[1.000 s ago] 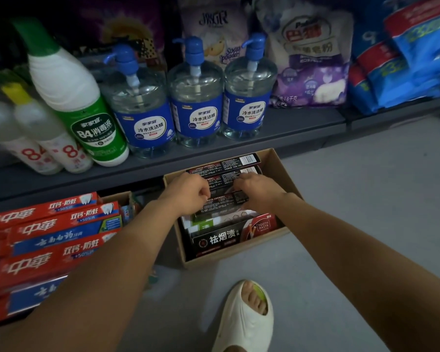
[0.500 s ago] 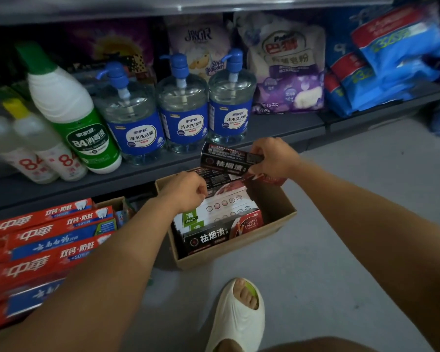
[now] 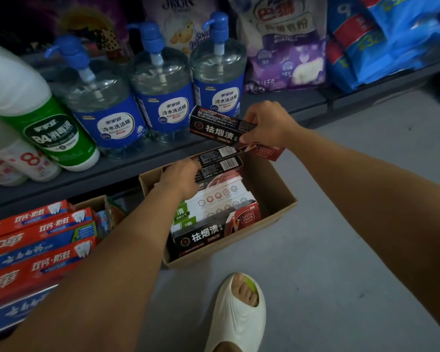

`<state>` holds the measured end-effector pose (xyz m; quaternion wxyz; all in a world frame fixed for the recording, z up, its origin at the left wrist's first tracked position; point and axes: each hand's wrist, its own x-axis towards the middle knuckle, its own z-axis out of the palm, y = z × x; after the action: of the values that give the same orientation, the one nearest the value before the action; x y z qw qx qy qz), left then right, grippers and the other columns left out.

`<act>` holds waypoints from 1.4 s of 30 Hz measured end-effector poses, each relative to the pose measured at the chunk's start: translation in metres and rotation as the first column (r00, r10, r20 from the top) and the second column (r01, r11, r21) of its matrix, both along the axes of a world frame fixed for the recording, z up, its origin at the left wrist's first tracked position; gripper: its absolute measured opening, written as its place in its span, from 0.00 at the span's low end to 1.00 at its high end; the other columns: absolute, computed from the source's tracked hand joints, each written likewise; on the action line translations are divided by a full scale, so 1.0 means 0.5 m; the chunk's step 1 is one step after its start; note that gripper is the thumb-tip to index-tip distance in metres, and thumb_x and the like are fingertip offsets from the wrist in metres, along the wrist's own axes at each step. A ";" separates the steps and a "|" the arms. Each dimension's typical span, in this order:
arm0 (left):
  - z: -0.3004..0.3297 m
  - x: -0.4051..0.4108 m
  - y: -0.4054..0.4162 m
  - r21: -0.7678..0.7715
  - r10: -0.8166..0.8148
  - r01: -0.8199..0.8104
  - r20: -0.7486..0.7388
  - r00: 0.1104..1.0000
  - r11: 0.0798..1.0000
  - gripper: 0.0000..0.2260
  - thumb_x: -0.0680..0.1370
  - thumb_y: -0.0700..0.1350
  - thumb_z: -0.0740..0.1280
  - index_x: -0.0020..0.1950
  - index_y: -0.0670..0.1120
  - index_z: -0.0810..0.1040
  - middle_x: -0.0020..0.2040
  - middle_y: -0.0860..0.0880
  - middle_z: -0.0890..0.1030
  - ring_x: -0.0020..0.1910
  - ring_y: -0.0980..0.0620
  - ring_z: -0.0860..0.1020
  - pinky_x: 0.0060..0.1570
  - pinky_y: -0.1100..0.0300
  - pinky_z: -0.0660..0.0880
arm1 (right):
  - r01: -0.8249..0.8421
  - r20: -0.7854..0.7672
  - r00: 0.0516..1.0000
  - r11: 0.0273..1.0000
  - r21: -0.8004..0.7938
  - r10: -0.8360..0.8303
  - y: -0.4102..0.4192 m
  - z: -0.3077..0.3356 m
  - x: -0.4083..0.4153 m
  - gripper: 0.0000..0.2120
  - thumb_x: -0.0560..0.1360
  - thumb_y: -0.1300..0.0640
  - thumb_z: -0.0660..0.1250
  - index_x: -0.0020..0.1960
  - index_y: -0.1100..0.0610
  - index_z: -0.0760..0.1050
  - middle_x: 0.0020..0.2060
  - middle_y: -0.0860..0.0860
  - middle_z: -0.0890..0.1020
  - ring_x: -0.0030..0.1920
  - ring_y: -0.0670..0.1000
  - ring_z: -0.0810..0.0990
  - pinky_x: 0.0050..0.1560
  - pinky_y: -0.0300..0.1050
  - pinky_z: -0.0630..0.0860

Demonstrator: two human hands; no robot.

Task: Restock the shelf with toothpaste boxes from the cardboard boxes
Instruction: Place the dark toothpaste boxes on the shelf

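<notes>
An open cardboard box (image 3: 277, 189) stands on the grey floor and holds several black and white toothpaste boxes. My right hand (image 3: 267, 125) grips a black toothpaste box (image 3: 214, 127) by its right end and holds it above the carton, in front of the shelf edge. My left hand (image 3: 182, 175) reaches into the carton's back left, fingers curled on another black toothpaste box (image 3: 222, 163) lying there. A black box with white lettering (image 3: 208, 235) stands at the carton's front.
The low grey shelf (image 3: 127, 166) carries three blue pump bottles (image 3: 163, 97), a green and white bottle (image 3: 36, 118), and detergent bags (image 3: 287, 41). Red toothpaste boxes (image 3: 36, 240) are stacked at the left in a second carton. A foot in a white slipper (image 3: 239, 313) is below.
My right hand has lifted one black toothpaste box out of the carton and up toward the shelf. My left hand stays inside the carton on the boxes at the back.
</notes>
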<state>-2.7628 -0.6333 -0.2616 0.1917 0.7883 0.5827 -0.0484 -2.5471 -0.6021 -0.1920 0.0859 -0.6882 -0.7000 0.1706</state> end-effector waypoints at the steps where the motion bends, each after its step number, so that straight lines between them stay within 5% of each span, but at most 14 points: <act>1: -0.009 0.000 0.000 0.007 -0.005 0.005 -0.005 1.000 1.000 0.20 0.74 0.40 0.69 0.66 0.46 0.75 0.64 0.44 0.74 0.62 0.44 0.74 0.61 0.50 0.73 | 0.001 -0.003 1.000 1.000 0.003 -0.001 0.002 -0.002 0.000 0.16 0.66 0.51 0.76 0.50 0.56 0.77 0.45 0.52 0.81 0.46 0.53 0.79 0.48 0.54 0.80; 13: -0.051 0.011 -0.005 0.020 0.028 -0.027 -0.014 1.000 0.999 0.30 0.69 0.41 0.76 0.68 0.44 0.69 0.65 0.44 0.70 0.67 0.44 0.67 0.66 0.49 0.69 | -0.030 -0.056 0.998 0.999 -0.035 0.028 -0.004 -0.017 -0.012 0.17 0.67 0.52 0.76 0.51 0.57 0.76 0.48 0.53 0.81 0.48 0.54 0.80 0.49 0.53 0.79; 18: -0.064 0.016 -0.010 0.102 0.006 0.003 -0.085 0.996 0.995 0.20 0.73 0.39 0.71 0.64 0.43 0.73 0.62 0.43 0.73 0.62 0.44 0.71 0.60 0.50 0.73 | -0.045 -0.069 0.997 0.998 -0.038 0.042 -0.010 -0.015 -0.013 0.16 0.68 0.53 0.76 0.50 0.58 0.76 0.47 0.53 0.81 0.48 0.54 0.80 0.50 0.54 0.79; 23: -0.039 0.017 -0.011 -0.013 -0.011 0.010 -0.026 1.000 1.000 0.18 0.72 0.47 0.73 0.60 0.44 0.78 0.59 0.43 0.75 0.57 0.44 0.75 0.58 0.49 0.75 | -0.019 -0.061 0.998 0.999 -0.043 0.016 -0.008 0.001 -0.006 0.17 0.67 0.53 0.77 0.50 0.58 0.77 0.46 0.54 0.82 0.46 0.54 0.80 0.50 0.55 0.80; 32: 0.165 -0.088 -0.027 -0.194 0.053 -0.031 0.107 0.993 0.981 0.20 0.72 0.41 0.73 0.63 0.46 0.76 0.61 0.47 0.77 0.59 0.49 0.76 0.62 0.51 0.73 | -0.086 0.002 0.996 0.996 0.036 0.086 -0.036 0.146 -0.071 0.16 0.67 0.53 0.77 0.50 0.59 0.79 0.46 0.55 0.83 0.46 0.55 0.81 0.49 0.54 0.79; 42: 0.439 -0.318 -0.109 -0.088 0.003 0.003 0.077 0.997 0.996 0.21 0.72 0.40 0.74 0.64 0.46 0.75 0.61 0.49 0.79 0.58 0.50 0.77 0.63 0.54 0.72 | -0.284 0.049 0.959 0.950 0.131 0.280 -0.090 0.382 -0.240 0.16 0.66 0.53 0.78 0.49 0.59 0.79 0.44 0.54 0.83 0.44 0.54 0.80 0.48 0.50 0.79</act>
<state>-2.9220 -0.6876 -0.0422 0.2485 0.7804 0.5721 -0.0433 -2.6673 -0.6471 -0.0011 0.0970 -0.5760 -0.8024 0.1224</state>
